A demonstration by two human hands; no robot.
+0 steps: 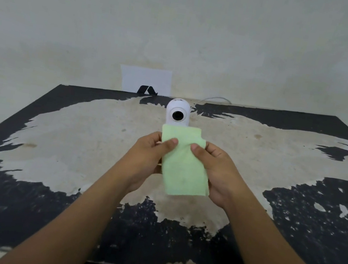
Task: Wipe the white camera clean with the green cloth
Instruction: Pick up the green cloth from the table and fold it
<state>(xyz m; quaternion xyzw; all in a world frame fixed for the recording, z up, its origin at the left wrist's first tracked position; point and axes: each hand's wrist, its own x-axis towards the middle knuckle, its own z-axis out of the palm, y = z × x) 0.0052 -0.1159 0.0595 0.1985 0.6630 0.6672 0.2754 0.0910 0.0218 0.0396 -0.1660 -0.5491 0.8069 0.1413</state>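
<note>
A small white camera with a round dark lens faces me at the middle of the table's far half. Its lower part is hidden behind the folded green cloth. Both hands hold that cloth in front of the camera. My left hand grips the cloth's left edge with the thumb on top. My right hand grips the right edge the same way. Whether the cloth touches the camera I cannot tell.
The table has a worn top, black with large pale patches. A white cable runs from behind the camera toward the wall. A white sheet with a small black stand leans at the wall behind the table.
</note>
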